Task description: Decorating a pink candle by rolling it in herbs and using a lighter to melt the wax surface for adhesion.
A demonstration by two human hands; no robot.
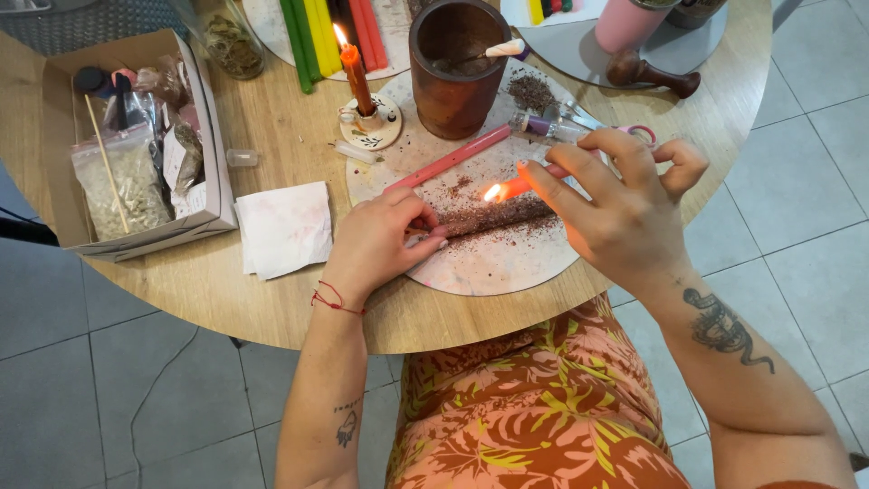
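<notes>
Your left hand [385,237] lies palm-down, fingers curled and pinching, wrist toward the near table edge. Your right hand [625,204] hovers raised, thumb and forefinger pinched, other fingers arched.

Both forearms are bare, no sleeves. Left hand [385,237]: thin red string bracelet [337,300] at the wrist, knotted, loose ends showing; small dark tattoo [347,426] further up the forearm from the bracelet. Right hand [625,208]: dark snake tattoo [722,328] coils along the forearm. Lap garment [534,407]: orange-brown fabric, yellow and pink leaf print.
</notes>
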